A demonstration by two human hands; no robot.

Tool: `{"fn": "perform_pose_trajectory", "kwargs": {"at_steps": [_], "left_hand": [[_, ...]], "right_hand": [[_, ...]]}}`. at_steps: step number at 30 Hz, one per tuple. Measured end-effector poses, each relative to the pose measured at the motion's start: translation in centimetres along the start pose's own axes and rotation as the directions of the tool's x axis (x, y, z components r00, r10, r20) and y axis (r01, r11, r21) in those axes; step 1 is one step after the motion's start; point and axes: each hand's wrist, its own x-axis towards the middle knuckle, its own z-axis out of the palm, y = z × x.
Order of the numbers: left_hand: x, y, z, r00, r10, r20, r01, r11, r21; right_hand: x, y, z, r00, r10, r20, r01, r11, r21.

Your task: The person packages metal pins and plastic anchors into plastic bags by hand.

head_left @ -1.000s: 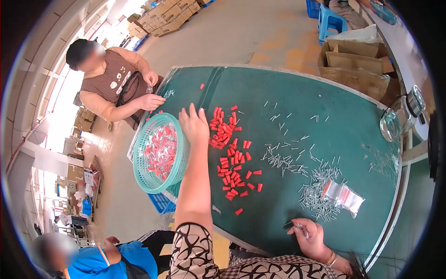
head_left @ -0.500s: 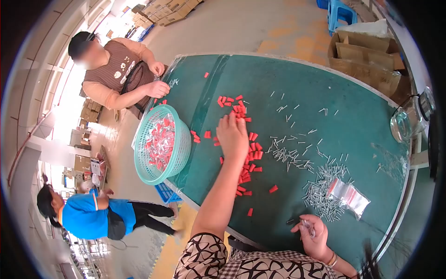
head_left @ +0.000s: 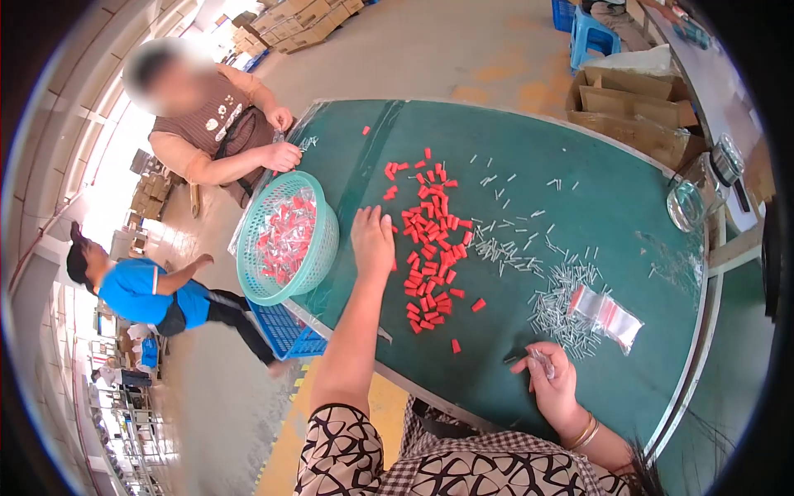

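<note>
My left hand (head_left: 374, 241) lies palm down on the table, fingers stretched out, at the left edge of a pile of small red tapered plugs (head_left: 430, 240). A few plugs touch or sit close to its fingertips. Near the front edge, my right hand (head_left: 552, 382) is closed on a crumpled clear plastic bag (head_left: 542, 362); what the bag contains is too small to tell. Beyond that hand is a heap of small metal pins or screws (head_left: 558, 318), with clear zip bags with red strips (head_left: 608, 318) lying on it.
A turquoise basket (head_left: 329, 248) holding bagged red pieces stands at the table's left edge. Across the green table (head_left: 513, 132), a co-worker (head_left: 198, 124) handles small pieces. Another person in blue (head_left: 157, 289) walks on the left. Cardboard boxes (head_left: 628, 116) and a glass jar (head_left: 685, 205) are at right.
My left hand has moved left from on top of the red plugs to beside them, and the plugs lie more together. My right hand still holds the bag. The person in blue has shifted.
</note>
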Motion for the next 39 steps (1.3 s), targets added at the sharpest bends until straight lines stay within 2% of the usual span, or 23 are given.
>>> {"fn": "perform_pose_trajectory", "kwargs": {"at_steps": [3,6,9,12,14,15,18,22,25,30,32,33,35,36,38,39], "left_hand": [[-2.2,3.6,-0.8,1.000,0.000,0.010,0.003,0.968,-0.250],[-3.8,7.1,-2.8,0.998,-0.003,0.065,0.036,0.854,-0.519],[-5.7,9.4,-4.9,0.974,0.150,-0.171,-0.192,0.944,-0.267],[-10.4,14.3,-8.1,0.999,0.015,0.037,0.013,0.748,-0.663],[-13.1,17.9,-10.2,0.972,0.193,0.132,-0.015,0.616,-0.788],[-13.9,19.2,-11.3,0.951,0.218,0.221,0.044,0.611,-0.790],[-15.9,19.7,-10.5,0.841,0.156,0.518,0.436,0.370,-0.820],[-16.3,19.3,-10.5,0.832,0.121,0.541,0.481,0.329,-0.813],[-16.0,18.9,-11.2,0.795,0.103,0.598,0.479,0.499,-0.723],[-17.2,18.2,-11.1,0.777,0.108,0.620,0.542,0.384,-0.747],[-16.9,18.2,-11.1,0.762,0.139,0.633,0.550,0.378,-0.745],[-16.9,18.3,-11.1,0.751,0.161,0.640,0.573,0.322,-0.754],[-17.3,18.4,-10.8,0.795,0.202,0.572,0.478,0.374,-0.795],[-17.0,18.8,-11.5,0.865,0.286,0.412,0.226,0.511,-0.829],[-16.7,19.1,-12.2,0.886,0.363,0.288,0.008,0.610,-0.792],[-16.8,19.0,-12.1,0.902,0.347,0.257,-0.014,0.620,-0.785]], "right_hand": [[0.2,-0.9,-0.1,0.999,0.037,0.019,-0.036,0.999,-0.036],[0.1,-1.1,-0.2,0.999,0.042,-0.004,-0.042,0.998,0.050],[0.3,-1.1,-0.5,0.999,0.026,0.046,-0.027,0.999,0.026],[0.3,-0.9,-0.4,0.998,0.014,0.064,-0.017,0.999,0.042],[0.4,-0.9,-0.5,0.995,0.032,0.096,-0.041,0.995,0.090],[0.4,-0.7,-0.6,0.992,0.032,0.118,-0.045,0.993,0.113],[0.2,0.5,-0.5,0.979,0.018,0.204,-0.048,0.989,0.140],[0.0,0.2,0.0,0.983,0.029,0.179,-0.044,0.996,0.083],[-0.1,-1.0,0.0,0.992,0.063,0.109,-0.074,0.993,0.095],[-0.4,-0.1,0.5,0.984,0.157,0.079,-0.167,0.977,0.136],[-0.1,-0.7,0.3,0.985,0.168,0.029,-0.171,0.973,0.155],[-0.1,-0.5,0.2,0.990,0.137,0.041,-0.141,0.983,0.117],[-0.2,-0.6,0.0,0.996,0.068,0.058,-0.071,0.996,0.062],[-0.1,-0.4,-0.1,0.993,0.081,0.082,-0.092,0.987,0.132],[0.1,0.5,-0.2,0.993,0.063,0.104,-0.079,0.983,0.166],[0.1,0.4,-0.2,0.990,0.059,0.125,-0.077,0.986,0.148]]}}
